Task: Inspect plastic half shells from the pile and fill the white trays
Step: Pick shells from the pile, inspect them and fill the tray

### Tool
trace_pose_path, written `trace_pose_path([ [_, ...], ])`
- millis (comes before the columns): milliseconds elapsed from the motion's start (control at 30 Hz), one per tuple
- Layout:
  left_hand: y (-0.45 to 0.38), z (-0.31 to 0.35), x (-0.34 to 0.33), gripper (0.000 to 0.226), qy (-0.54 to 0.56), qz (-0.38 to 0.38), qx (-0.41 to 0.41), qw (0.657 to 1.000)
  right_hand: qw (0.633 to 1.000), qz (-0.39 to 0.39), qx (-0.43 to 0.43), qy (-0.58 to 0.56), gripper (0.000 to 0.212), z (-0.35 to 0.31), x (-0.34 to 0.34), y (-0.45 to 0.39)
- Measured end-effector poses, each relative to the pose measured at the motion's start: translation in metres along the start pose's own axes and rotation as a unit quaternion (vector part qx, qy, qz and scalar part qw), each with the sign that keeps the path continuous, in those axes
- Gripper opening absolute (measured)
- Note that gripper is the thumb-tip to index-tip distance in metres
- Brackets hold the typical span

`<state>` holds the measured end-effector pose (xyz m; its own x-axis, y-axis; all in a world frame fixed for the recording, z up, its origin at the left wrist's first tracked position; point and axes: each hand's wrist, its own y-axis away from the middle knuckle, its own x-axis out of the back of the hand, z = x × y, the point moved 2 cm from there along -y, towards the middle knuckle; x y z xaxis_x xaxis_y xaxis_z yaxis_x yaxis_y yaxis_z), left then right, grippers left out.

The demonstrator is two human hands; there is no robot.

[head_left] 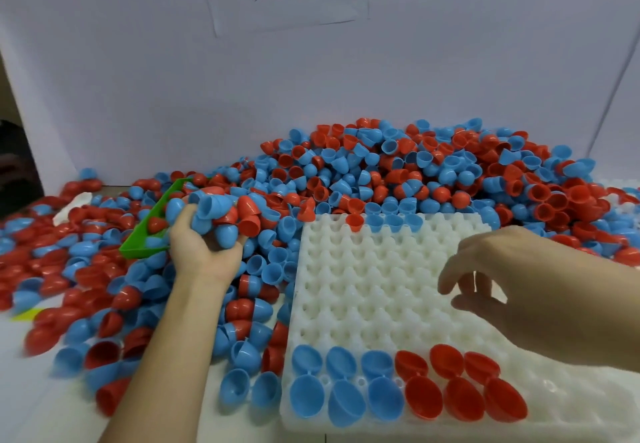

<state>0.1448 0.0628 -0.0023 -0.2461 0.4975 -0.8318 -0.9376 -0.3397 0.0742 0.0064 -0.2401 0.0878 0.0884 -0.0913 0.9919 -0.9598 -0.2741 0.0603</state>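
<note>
Twelve half shells already sit in the near rows of the white tray [381, 286] — six blue shells [341, 387] on the left, six red shells [457, 387] on the right — and a few more stand along its far edge. Most sockets between are unfilled. The left hand [204, 245] curls round a clutch of mixed shells [221, 214], lifted just off the pile [398, 172] beside a green scoop [152, 228]. The right hand [512, 280] hovers over the tray's middle, fingers loosely bent and holding nothing.

To do this well, I judge the right hand should draw one shell at a time from the left, turn it to check rim and dome, then seat it in the next free socket, keeping colours in their columns.

Loose shells crowd the tray's left and far edges, so a sweeping sleeve could knock them in; the bare room lies over the tray itself and at its near right corner.
</note>
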Motion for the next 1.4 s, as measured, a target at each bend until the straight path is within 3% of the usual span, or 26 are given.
trace_pose_path([
  [200,0.007,-0.002,-0.005,0.024,-0.002,-0.036,0.011,0.999,0.978,0.105,0.143,-0.114,0.015,-0.055,0.003,-0.072],
  [433,0.015,-0.004,-0.013,0.027,0.032,-0.046,0.038,0.998,0.963,0.122,0.191,-0.147,0.009,-0.118,-0.015,-0.139],
  [533,0.013,-0.002,-0.012,0.027,0.045,-0.035,0.038,0.998,0.97,0.108,0.177,-0.131,0.018,-0.129,-0.027,-0.153],
  [833,0.01,-0.002,-0.007,0.021,0.055,-0.06,0.042,0.996,0.967,0.171,0.145,-0.119,0.022,-0.128,-0.037,-0.164],
  [1233,0.011,0.001,-0.006,0.021,0.072,-0.048,0.044,0.995,0.937,0.164,0.045,-0.304,0.039,-0.137,-0.042,-0.177],
  [1400,0.012,0.002,-0.005,0.023,0.079,-0.051,0.04,0.995,0.925,0.161,0.004,-0.344,0.031,-0.138,-0.045,-0.185],
])
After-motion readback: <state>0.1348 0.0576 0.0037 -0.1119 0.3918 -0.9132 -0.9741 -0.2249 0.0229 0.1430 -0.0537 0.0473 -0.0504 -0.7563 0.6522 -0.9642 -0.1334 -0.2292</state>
